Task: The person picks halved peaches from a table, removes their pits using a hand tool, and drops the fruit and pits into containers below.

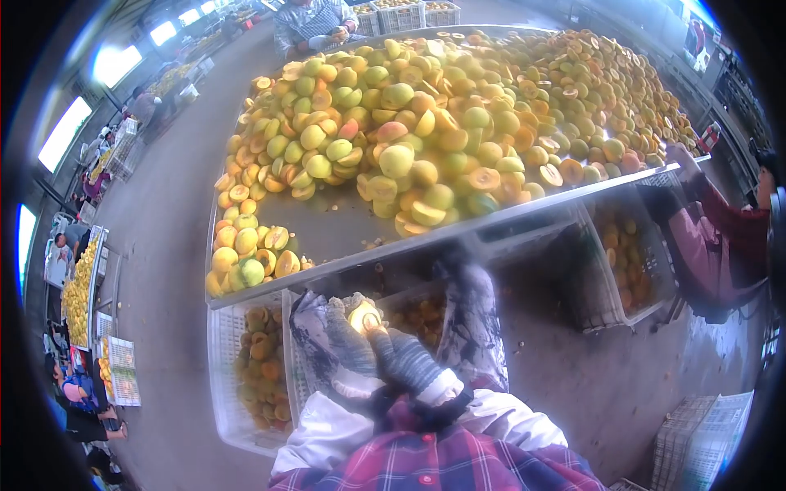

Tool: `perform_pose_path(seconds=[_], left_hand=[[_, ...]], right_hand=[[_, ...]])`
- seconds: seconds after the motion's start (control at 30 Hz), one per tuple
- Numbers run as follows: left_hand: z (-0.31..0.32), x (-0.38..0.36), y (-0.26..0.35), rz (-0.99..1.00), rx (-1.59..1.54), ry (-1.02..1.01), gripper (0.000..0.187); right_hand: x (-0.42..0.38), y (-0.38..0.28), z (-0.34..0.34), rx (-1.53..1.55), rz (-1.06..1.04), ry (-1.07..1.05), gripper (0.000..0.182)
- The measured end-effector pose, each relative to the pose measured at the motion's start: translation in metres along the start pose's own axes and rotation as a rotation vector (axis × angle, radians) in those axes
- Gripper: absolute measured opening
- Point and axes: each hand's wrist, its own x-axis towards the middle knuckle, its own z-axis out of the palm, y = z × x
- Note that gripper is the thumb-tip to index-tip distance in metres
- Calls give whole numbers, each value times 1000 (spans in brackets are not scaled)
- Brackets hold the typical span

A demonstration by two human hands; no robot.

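Observation:
My left hand (350,344), in a grey knitted glove, is closed around a halved yellow peach (361,309) in front of my lap. The cut face is turned up and looks bright, with a ring-like shape at its middle. My right hand (412,360), gloved the same way, has its fingers bent together against the near side of the peach. Whether a small tool sits in those fingers is too small to tell. Just beyond my hands stands a metal-edged table (327,209) heaped with whole and halved peaches (397,159).
Under the table are white crates (286,327) of fruit, left of and between my knees, and another crate (622,270) to the right. A person (720,221) sits at right; another person (311,24) is across the table. Stacked crates (696,438) stand at lower right.

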Motion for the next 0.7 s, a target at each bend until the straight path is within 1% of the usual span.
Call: perform_pose_path(seconds=[0.03,0.1,0.13,0.17,0.2,0.23,0.27,0.3,0.33,0.4,0.43,0.5,0.53,0.57,0.6,0.63,0.67,0.7], left_hand=[[-3,2,1,38,21,-13,27],[-11,8,6,111,67,-42,26],[-15,11,9,146,86,-56,25],[-19,15,13,183,104,-69,24],[-25,20,27,-356,23,-288,24],[-27,23,38,-553,46,-432,24],[-29,25,46,-536,67,-508,25],[-29,26,52,-495,94,-573,25],[-30,26,53,-425,131,-604,25],[-31,24,44,-208,225,-607,25],[-29,22,39,-105,262,-595,26],[-28,17,31,61,293,-550,26],[-26,14,32,113,298,-543,26],[-24,12,33,151,301,-535,27],[-22,10,34,182,298,-522,27],[-20,4,44,180,300,-522,27],[-18,-3,60,68,370,-625,31],[-17,-5,70,-44,438,-725,35]], right_hand=[[1,4,0,5,2,3,55],[2,17,1,-22,-125,3,56],[2,20,1,-20,-122,8,56],[3,23,1,-35,-225,58,40],[4,26,3,-48,-328,110,24],[6,36,7,-46,-326,114,24],[8,50,13,16,-256,84,29],[7,47,13,78,-186,53,35],[6,43,11,84,-186,50,35],[4,34,6,-193,-170,63,43],[5,37,10,-190,-171,65,43],[8,52,19,67,-201,13,42],[12,61,17,68,-201,14,42],[16,70,14,-38,-205,-150,44],[17,76,13,-144,-208,-315,78],[13,71,12,-142,-206,-315,78],[9,64,12,-219,-372,-58,41],[7,59,11,-293,-535,202,32]])
